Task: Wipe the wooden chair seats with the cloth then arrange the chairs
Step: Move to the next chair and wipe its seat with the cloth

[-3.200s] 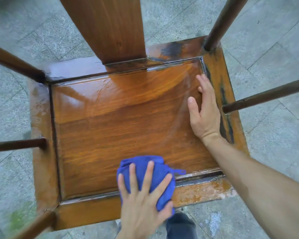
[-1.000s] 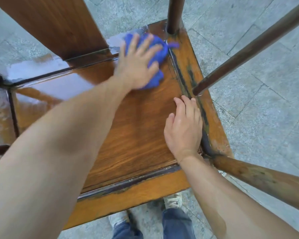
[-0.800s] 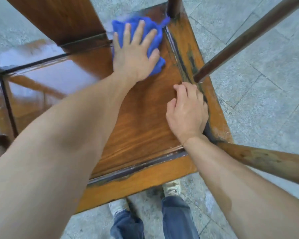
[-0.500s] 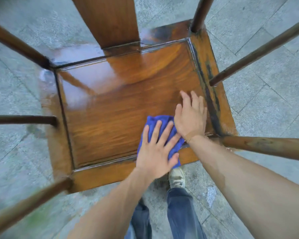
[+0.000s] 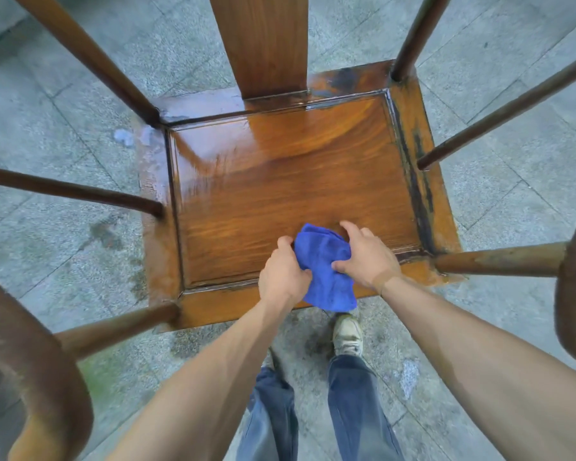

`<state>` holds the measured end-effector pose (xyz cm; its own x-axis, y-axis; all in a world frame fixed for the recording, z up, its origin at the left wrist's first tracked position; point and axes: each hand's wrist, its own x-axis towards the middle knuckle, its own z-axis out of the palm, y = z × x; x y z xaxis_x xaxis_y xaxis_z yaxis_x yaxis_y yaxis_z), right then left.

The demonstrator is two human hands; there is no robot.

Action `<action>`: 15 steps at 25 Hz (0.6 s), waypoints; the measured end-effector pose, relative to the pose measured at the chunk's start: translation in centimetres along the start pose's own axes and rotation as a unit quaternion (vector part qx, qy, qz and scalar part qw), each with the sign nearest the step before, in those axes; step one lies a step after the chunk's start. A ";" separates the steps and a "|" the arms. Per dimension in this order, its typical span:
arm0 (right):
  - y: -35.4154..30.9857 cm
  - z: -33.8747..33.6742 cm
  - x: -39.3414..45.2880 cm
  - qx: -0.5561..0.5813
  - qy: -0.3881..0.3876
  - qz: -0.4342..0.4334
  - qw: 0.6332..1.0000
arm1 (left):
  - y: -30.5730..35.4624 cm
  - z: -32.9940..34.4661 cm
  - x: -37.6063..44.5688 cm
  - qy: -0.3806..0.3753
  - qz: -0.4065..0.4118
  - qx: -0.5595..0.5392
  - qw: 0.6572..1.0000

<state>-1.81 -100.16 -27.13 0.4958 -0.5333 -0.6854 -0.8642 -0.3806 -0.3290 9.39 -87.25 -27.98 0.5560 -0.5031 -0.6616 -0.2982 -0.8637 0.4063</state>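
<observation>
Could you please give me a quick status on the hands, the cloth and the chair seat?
Left hand and right hand both grip blue cloth. Cloth bunched over seat's near edge. Seat glossy, wet-looking. Nothing in the way.

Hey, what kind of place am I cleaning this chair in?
Probably an outdoor paved yard or patio: grey stone paving slabs with damp patches and a greenish stain surround the wet wooden chair seat.

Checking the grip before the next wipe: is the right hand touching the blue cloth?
Touching. The head view shows the right hand with fingers curled round the blue cloth.
</observation>
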 end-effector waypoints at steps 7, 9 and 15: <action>-1.3 -1.8 -3.5 0.132 0.081 -0.048 0.987 | -0.2 -3.0 -3.0 0.025 0.091 -0.170 0.981; -2.9 -4.9 -5.8 0.179 0.082 -0.075 0.978 | 1.0 -6.3 -5.2 0.054 0.140 -0.215 0.965; -12.2 -19.7 -17.8 0.290 0.133 -0.241 0.916 | 8.5 -23.0 -15.2 0.144 0.320 -0.243 0.904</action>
<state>1.58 -100.90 1.91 0.7686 -0.6036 -0.2119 -0.4005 -0.1956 -0.8952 16.21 -86.30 0.04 0.5904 -0.8065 -0.0303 -0.2922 -0.2486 0.9235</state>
